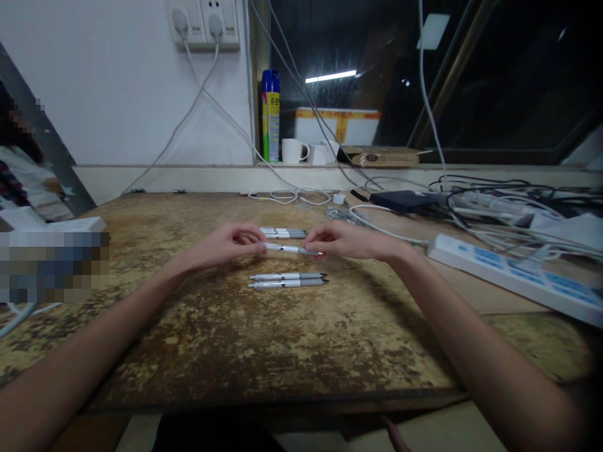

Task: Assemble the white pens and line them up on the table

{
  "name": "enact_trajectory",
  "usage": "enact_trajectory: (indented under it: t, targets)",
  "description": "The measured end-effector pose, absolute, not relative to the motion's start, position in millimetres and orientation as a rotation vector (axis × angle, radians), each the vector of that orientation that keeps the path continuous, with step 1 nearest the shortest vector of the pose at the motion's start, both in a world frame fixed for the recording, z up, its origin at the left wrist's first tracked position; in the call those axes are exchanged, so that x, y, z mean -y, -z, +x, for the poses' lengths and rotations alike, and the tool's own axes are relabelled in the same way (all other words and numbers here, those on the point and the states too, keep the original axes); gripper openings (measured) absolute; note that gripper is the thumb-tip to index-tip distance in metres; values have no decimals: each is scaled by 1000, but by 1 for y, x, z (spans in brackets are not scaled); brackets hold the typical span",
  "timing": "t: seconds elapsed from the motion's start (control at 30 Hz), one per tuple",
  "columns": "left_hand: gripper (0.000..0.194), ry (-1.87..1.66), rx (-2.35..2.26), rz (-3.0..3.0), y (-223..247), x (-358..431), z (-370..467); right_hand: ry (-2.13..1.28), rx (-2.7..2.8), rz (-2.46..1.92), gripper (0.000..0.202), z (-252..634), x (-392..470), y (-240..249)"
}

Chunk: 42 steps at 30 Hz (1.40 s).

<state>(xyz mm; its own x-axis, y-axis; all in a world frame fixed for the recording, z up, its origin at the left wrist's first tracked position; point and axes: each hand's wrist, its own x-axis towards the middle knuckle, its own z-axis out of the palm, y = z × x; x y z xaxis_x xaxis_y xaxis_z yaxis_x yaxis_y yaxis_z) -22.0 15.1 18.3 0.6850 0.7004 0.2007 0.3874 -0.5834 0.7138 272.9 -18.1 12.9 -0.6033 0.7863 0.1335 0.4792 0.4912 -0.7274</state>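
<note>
A white pen with a grey grip [288, 248] is held level between my two hands, above the worn wooden table [226, 345]. My left hand [240, 242] pinches its left end, and my right hand [332, 240] pinches the grey end on the right. Just behind it lie several similar pens [282, 233] side by side, partly hidden by my fingers. Nearer to me, two more white and grey pens [287, 280] rest close together on the table, their tips pointing right.
At right stand a white power strip [513, 273], a dark flat box [405, 201] and tangled cables [490, 194]. A spray can [271, 116] and a white mug [294, 150] sit on the window ledge. Another person [28, 169] is at far left, near a blurred patch.
</note>
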Motion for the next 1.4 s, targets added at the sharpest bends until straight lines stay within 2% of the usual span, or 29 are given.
enact_trajectory:
  t: [0.1,0.2,0.6,1.07,1.23,1.4]
  targets:
    - [26,-358,-791,2310,-17,-15,-26,-938,2380,-1022,36,271,18,-9]
    - [26,-270,-751,2356,-15,-15,-28,-997,2446,-1019,32,270,18,-6]
    - [21,-196,-647,2346,-20,-16,-30,-916,2452,-1096,19,265,28,-2]
    - [28,-122,-671,2403,-25,-12,-28,-677,2415,-1202,20,265,46,5]
    - [37,-118,-627,2445,-22,-13,-31,-674,2388,-1189,21,262,52,7]
    - [35,-110,-643,2424,-25,-10,-29,-398,1992,-1228,29,257,96,-17]
